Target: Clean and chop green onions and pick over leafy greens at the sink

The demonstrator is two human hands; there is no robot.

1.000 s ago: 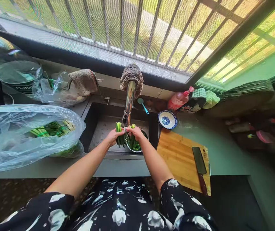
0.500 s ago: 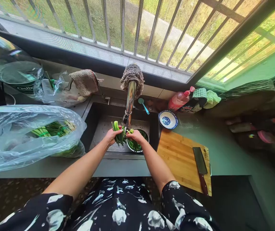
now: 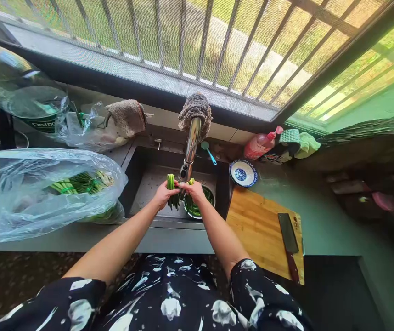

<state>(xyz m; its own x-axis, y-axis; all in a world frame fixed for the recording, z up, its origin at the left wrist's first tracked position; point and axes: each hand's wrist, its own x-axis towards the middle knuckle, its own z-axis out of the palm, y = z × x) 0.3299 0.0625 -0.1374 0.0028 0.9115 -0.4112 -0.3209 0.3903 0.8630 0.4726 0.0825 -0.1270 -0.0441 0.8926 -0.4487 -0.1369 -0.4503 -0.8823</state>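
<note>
Over the sink (image 3: 149,184), my left hand (image 3: 161,195) is closed around a bunch of green vegetable stalks (image 3: 173,201). Their pale ends stick up above the thumb and the dark ends hang below. My right hand (image 3: 194,191) is closed on a smaller lot of green stalks (image 3: 191,181), partly hidden by the fingers. The fingertips of both hands meet just under the faucet (image 3: 190,149). Below my right hand, a round bowl (image 3: 197,217) in the sink holds more greens (image 3: 208,198).
A clear plastic bag (image 3: 21,202) with tied green bunches lies left of the sink. On the right are a wooden cutting board (image 3: 252,225), a cleaver (image 3: 288,234), a blue-and-white bowl (image 3: 244,173) and a pink bottle (image 3: 257,145). A turquoise spoon (image 3: 209,152) rests behind the sink.
My two hands have come closer together under the faucet, and their fingertips now meet. Both still hold green stalks. The whole view has shifted slightly.
</note>
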